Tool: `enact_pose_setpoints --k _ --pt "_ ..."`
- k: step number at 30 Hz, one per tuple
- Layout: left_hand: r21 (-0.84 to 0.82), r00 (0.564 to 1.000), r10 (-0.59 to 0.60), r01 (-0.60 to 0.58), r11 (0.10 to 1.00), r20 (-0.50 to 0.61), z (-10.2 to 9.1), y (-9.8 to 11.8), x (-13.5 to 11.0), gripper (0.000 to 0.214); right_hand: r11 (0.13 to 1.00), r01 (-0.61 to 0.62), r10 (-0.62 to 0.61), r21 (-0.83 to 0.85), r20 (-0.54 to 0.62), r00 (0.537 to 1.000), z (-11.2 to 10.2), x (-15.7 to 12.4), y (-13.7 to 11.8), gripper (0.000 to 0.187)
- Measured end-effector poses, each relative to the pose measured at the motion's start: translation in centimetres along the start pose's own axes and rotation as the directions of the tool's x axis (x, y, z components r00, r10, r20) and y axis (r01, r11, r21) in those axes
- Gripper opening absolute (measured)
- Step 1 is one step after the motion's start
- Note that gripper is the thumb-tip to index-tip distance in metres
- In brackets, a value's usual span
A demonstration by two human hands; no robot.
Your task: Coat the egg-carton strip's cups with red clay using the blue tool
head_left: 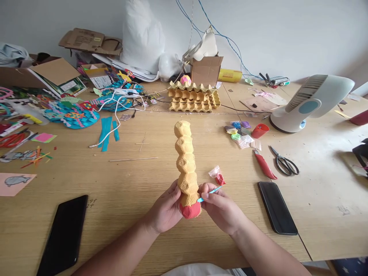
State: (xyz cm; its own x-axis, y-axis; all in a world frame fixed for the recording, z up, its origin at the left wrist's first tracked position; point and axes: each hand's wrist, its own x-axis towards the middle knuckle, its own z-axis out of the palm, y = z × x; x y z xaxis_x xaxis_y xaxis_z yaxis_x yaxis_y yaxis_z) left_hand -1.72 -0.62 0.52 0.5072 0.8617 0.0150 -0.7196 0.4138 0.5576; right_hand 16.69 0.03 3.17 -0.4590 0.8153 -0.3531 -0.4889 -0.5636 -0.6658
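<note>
A strip of yellow egg carton [185,161], bumpy side up, points away from me over the table. Red modelling clay [190,211] covers its nearest bump. My left hand [168,209] grips the strip by its near left side. Pinched in my right hand [220,207] is a small blue clay tool [211,193], its flat end at the edge of the red clay. The right fingers are also close against the strip's right side. Just beyond my right hand lies a small clear bag with red clay [219,178].
On the right are bags of coloured clay [237,128], a red cup [260,130], a red-handled knife [264,165], scissors [284,161], a phone [278,207] and a white fan [310,101]. Another dark phone [63,234] lies left. Stacked egg cartons [192,99] and craft pieces [74,111] stand behind.
</note>
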Motion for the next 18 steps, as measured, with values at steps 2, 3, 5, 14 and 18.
enact_pose_setpoints --k 2,3,5,14,18 --pt "0.011 1.0 -0.007 0.008 1.0 -0.02 0.03 0.01 -0.02 0.031 1.0 0.005 -0.005 -0.008 -0.001 1.0 0.03 0.0 -0.05 0.033" --pt "0.016 1.0 -0.01 0.011 1.0 -0.029 0.05 0.02 -0.02 0.031 1.0 0.009 -0.009 -0.015 -0.001 1.0 0.05 0.0 -0.08 0.034" --pt "0.021 0.999 -0.014 0.015 1.0 -0.042 0.11 0.03 -0.01 0.031 0.999 0.02 -0.02 -0.033 0.0 1.0 0.1 -0.02 -0.11 0.034" --pt "0.033 0.999 0.002 -0.001 0.999 -0.041 0.05 0.0 -0.09 0.03 0.962 0.181 -0.182 -0.205 0.014 0.983 -0.24 -0.19 -0.36 0.028" --pt "0.016 0.999 0.004 -0.003 1.0 -0.032 0.01 0.03 -0.16 0.029 0.964 0.232 -0.232 -0.132 0.019 0.973 -0.15 -0.29 -0.62 0.029"
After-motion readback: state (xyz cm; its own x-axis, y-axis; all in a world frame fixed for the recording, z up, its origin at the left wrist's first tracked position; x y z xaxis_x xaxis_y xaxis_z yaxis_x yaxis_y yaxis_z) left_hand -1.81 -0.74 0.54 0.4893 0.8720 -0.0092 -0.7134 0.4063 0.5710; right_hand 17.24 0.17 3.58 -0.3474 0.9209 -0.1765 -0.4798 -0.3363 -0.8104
